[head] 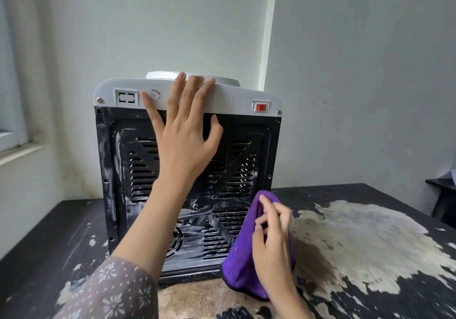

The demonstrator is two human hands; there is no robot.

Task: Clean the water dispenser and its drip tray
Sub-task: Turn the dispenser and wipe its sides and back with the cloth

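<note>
My left hand (182,131) lies flat with its fingers spread against the back of the water dispenser (187,170), fingertips up on the white top band, holding nothing. Just right of my fingertips sits a red rocker switch (261,107); to their left is a square socket (126,97). Below my palm the black rear panel (234,161) is slotted metal, smeared with white streaks, and my forearm hides much of its middle and part of a round vent. My right hand (271,235) grips a bunched purple cloth (243,252), soft and fuzzy, at the dispenser's lower right corner. The dispenser stands on a dark table (370,232) with large pale worn patches. Its front and drip tray face away, unseen.
</note>
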